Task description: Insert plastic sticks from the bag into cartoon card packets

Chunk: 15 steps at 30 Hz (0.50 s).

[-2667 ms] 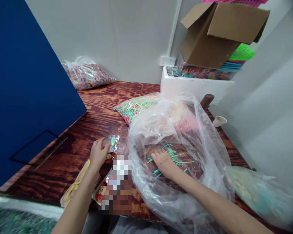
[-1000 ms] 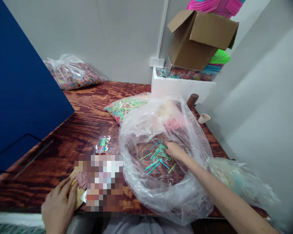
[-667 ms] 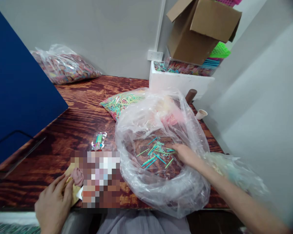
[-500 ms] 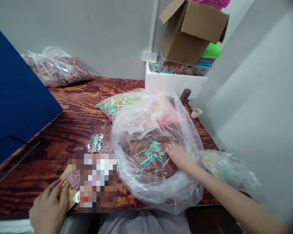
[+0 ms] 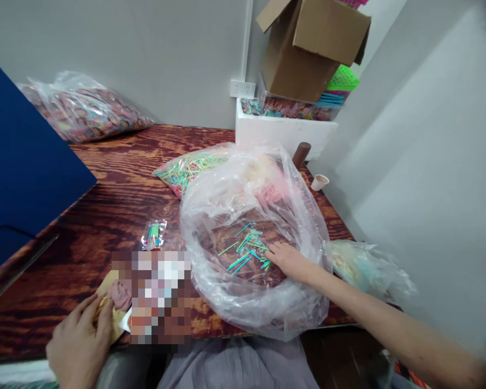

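The brown desk (image 5: 117, 189) has a big clear bag (image 5: 267, 319) lying open on it. The right hand (image 5: 287, 259) reaches into the bag. It is open and flat, and its fingertips touch a little heap of thin green and blue sticks (image 5: 247, 251) on the bag's floor. It grips nothing. The left hand (image 5: 79, 343) is at the near edge of the desk, open, with its fingers spread on a yellow card (image 5: 107, 289). A small shiny packet (image 5: 154, 235) lies alone just left of the bag.
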Each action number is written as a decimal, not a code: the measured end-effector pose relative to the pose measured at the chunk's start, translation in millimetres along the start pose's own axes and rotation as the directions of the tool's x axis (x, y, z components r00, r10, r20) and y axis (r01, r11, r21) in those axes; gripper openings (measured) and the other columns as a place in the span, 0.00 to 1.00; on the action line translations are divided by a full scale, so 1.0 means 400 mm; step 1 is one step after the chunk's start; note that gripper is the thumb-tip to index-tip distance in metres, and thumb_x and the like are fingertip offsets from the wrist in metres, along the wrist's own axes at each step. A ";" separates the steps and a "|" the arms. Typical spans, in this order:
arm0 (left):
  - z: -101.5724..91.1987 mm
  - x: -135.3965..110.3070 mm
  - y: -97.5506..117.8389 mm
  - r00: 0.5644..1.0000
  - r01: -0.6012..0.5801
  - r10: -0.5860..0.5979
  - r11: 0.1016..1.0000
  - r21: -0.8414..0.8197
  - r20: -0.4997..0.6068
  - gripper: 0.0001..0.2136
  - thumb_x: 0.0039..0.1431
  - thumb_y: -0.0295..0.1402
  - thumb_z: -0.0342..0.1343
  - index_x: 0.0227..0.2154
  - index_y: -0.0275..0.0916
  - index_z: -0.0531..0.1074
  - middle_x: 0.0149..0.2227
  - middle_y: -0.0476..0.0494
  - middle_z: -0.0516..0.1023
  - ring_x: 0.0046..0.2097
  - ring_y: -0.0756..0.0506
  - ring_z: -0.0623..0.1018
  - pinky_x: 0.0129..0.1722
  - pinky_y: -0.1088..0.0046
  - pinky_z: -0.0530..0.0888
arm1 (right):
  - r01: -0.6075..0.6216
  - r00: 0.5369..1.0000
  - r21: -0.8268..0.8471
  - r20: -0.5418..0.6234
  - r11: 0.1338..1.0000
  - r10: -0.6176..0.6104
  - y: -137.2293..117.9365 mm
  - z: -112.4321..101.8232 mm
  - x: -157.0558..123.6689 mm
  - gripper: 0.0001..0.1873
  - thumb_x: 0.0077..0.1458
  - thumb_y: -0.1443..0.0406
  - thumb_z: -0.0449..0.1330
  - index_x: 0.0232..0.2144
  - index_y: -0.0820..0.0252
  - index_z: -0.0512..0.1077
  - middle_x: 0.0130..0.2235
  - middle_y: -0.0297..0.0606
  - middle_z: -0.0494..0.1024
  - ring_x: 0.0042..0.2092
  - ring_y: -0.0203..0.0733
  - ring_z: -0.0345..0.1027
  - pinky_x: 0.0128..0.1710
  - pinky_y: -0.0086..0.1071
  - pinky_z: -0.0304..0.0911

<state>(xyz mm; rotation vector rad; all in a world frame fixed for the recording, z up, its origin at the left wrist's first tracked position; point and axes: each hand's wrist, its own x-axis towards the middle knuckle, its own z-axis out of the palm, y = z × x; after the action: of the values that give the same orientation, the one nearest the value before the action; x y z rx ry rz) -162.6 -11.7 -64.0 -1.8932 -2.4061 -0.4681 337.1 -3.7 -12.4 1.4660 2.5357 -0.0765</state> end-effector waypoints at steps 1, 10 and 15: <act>0.002 0.000 -0.001 1.000 -0.009 0.010 0.999 0.045 -0.020 0.29 0.65 0.49 0.34 0.46 0.35 0.75 0.55 0.36 0.75 0.50 0.32 0.75 0.46 0.55 0.72 | 0.028 1.000 -0.023 -0.009 0.999 -0.028 -0.005 -0.001 -0.002 0.13 0.63 0.73 0.49 0.45 0.62 0.71 0.45 0.47 0.73 0.47 0.49 0.64 0.48 0.40 0.57; 0.002 -0.002 0.002 0.996 -0.039 0.047 0.993 0.108 -0.076 0.29 0.66 0.49 0.32 0.45 0.36 0.75 0.53 0.38 0.77 0.47 0.35 0.76 0.43 0.60 0.72 | 0.119 0.993 -0.063 -0.012 0.991 -0.120 -0.027 -0.008 0.005 0.11 0.60 0.72 0.51 0.43 0.65 0.70 0.44 0.48 0.73 0.46 0.50 0.62 0.46 0.42 0.55; -0.006 0.001 0.009 0.998 -0.027 0.031 0.997 0.071 -0.059 0.30 0.65 0.49 0.34 0.44 0.35 0.76 0.53 0.36 0.77 0.47 0.33 0.77 0.41 0.58 0.73 | 0.099 0.994 0.000 -0.047 0.995 -0.099 -0.020 0.009 0.004 0.11 0.61 0.71 0.50 0.43 0.63 0.69 0.43 0.46 0.73 0.44 0.49 0.62 0.45 0.40 0.55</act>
<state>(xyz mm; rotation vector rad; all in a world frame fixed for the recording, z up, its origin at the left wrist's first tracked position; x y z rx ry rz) -159.8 -11.4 -61.1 -1.8557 -2.3225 -0.4268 330.0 -7.0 -16.8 1.3580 2.6456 -0.0614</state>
